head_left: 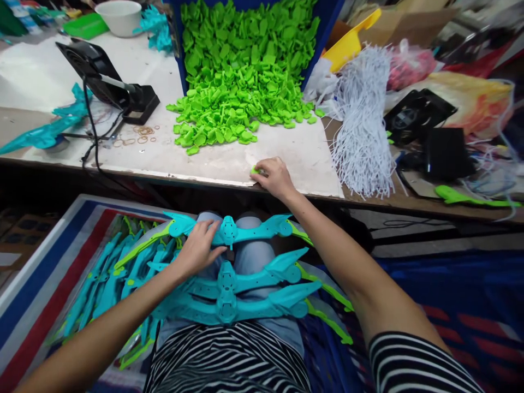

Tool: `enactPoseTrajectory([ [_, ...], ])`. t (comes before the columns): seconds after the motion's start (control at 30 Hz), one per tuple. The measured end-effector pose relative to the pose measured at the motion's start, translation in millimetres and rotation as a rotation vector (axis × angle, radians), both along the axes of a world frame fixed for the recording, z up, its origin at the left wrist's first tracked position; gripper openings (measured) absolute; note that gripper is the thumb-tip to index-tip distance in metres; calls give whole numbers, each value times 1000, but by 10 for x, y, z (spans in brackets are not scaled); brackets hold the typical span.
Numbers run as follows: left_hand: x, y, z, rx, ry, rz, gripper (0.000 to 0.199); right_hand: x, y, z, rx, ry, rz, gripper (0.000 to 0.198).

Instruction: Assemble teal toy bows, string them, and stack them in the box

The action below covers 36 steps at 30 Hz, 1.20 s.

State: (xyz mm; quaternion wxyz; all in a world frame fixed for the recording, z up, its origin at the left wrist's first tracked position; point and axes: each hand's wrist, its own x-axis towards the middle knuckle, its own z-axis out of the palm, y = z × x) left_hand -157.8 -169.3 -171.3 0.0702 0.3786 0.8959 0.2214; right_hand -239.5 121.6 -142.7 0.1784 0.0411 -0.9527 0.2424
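Note:
Three turquoise toy bows with lime-green tips lie across my lap. My left hand (200, 245) is closed over the left limb of the farthest toy bow (262, 229), with the thumb near its middle hub. At the front edge of the table, my right hand (275, 177) pinches a small lime-green plastic piece (255, 170), partly hidden by the fingers. The middle bow (254, 279) and the nearest bow (262, 305) rest closer to my body. Beyond the right hand, a big heap of similar green pieces (245, 87) spills onto the table.
The heap comes out of a blue crate (180, 60). A black fan (94, 65) and rubber bands (143, 131) are on the left; a bundle of white strings (362, 120) lies right. More turquoise bows (110, 278) fill a striped-lined container (53, 273) by my left side.

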Motion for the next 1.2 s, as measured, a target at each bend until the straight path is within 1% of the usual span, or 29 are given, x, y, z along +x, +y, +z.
enactPoseTrajectory([
  [0.07,-204,207,-47,-151,-43,-52,79,2,23,34,10,5,30,12],
  [0.13,-301,380,-116,-236,-124,-86,95,71,-26,75,0,47,30,13],
  [0.2,-360,487,-165,-217,-239,-80,104,246,-146,89,-40,99,74,17],
  [0.23,-397,514,-176,-176,-322,-73,105,371,-222,73,-62,109,134,20],
  [0.3,-507,534,-172,-64,-558,-66,98,663,-377,-22,-79,80,299,26],
  [0.37,-643,537,-154,51,-867,-30,77,938,-501,-194,-41,20,424,25],
  [0.43,-755,551,-147,138,-1136,70,55,1122,-577,-397,5,-13,445,24],
  [0.5,-811,584,-155,195,-1282,194,44,1193,-612,-571,8,-13,418,25],
  [0.57,-813,622,-170,234,-1331,275,39,1186,-624,-678,-31,3,400,26],
  [0.63,-788,649,-178,254,-1350,295,37,1160,-629,-720,-68,2,390,27],
  [0.7,-767,657,-176,257,-1351,270,39,1158,-641,-722,-83,-31,339,26],
  [0.8,-764,646,-161,241,-1297,192,49,1206,-685,-698,-98,-133,210,24],
  [0.87,-776,635,-152,224,-1256,153,55,1239,-733,-676,-139,-204,153,22],
  [0.97,-785,622,-144,200,-1229,142,58,1229,-814,-632,-226,-283,81,19],
  [1.03,-778,617,-140,186,-1201,139,57,1171,-857,-598,-282,-361,-5,27],
  [1.1,-766,614,-136,187,-1164,137,55,1081,-880,-563,-350,-470,-79,43],
  [1.17,-754,612,-129,201,-1145,149,54,979,-883,-530,-404,-574,-106,57],
  [1.2,-748,610,-120,207,-1144,162,54,932,-877,-515,-412,-614,-103,61],
])
